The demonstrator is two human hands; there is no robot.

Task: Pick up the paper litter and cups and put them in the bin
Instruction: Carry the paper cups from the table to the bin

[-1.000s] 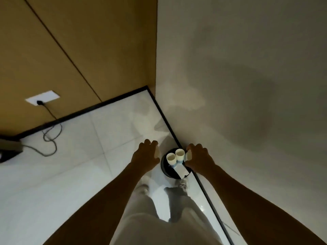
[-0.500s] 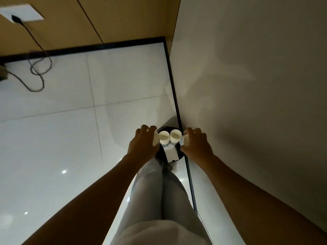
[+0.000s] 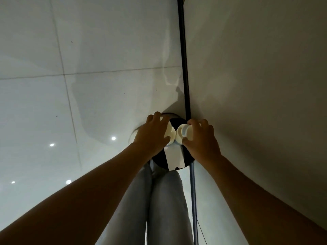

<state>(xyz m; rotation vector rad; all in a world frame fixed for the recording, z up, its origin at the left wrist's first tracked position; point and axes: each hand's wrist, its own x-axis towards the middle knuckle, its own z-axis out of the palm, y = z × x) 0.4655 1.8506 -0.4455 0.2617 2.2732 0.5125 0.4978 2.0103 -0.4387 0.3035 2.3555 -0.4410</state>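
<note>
Both hands over the round black bin (image 3: 159,160) by the wall. Left hand (image 3: 153,137) wraps a white paper cup (image 3: 170,132), mostly hidden. Right hand (image 3: 200,140) grips another cup (image 3: 182,135), mouth sideways. Flat white paper (image 3: 174,157) sits inside; bin's far rim obscured. Glossy tile floor (image 3: 70,103).

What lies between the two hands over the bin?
In the head view, only the two white cups, rims nearly touching, one held by the left hand, one by the right hand.
</note>
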